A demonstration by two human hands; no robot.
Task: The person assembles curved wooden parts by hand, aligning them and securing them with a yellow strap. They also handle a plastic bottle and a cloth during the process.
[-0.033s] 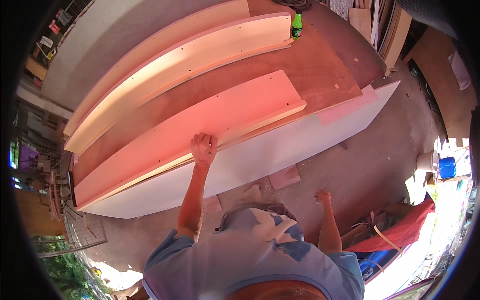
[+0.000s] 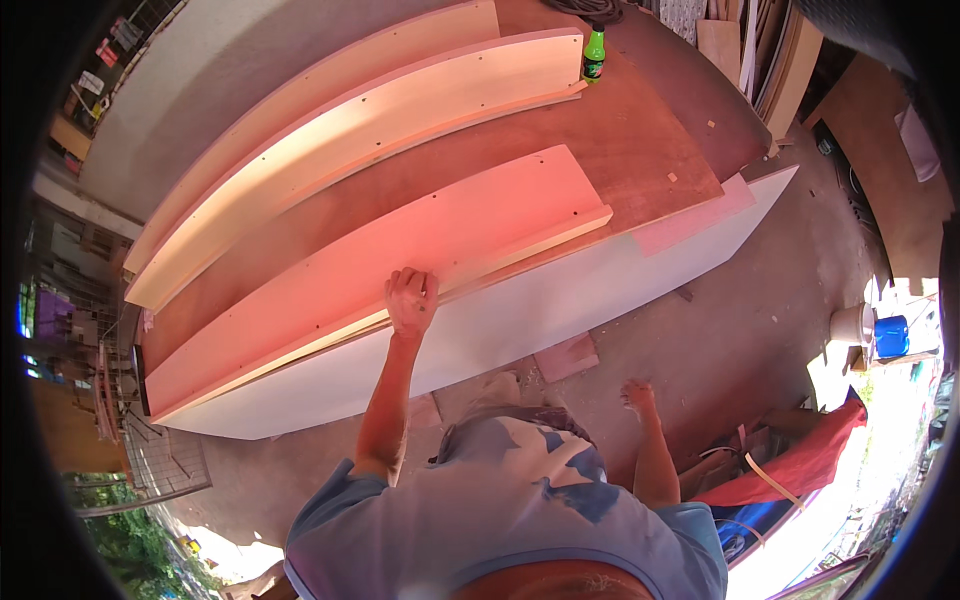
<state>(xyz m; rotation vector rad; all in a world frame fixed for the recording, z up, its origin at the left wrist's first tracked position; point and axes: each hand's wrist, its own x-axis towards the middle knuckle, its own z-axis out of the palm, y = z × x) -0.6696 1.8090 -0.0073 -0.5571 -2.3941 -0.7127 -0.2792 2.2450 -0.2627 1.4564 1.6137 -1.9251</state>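
Observation:
My left hand (image 2: pixel 412 300) reaches forward, fingers curled over the near edge of a long pinkish plywood board (image 2: pixel 330 270). That board lies on a wide brown plywood sheet (image 2: pixel 640 160). Below my hand a long white panel (image 2: pixel 560 310) stands on edge along the sheet's front. My right hand (image 2: pixel 637 393) hangs low beside my body with fingers apart and nothing in it, over the concrete floor. Further back lies a pale board assembly (image 2: pixel 380 120) with screw holes along it.
A green bottle (image 2: pixel 594 55) stands at the far end of the brown sheet. Flat wood scraps (image 2: pixel 565 357) lie on the floor by my feet. At the right are a white bucket (image 2: pixel 852 322), a blue bucket (image 2: pixel 890 335), a red tarp (image 2: pixel 800 465) and stacked boards (image 2: pixel 780 60).

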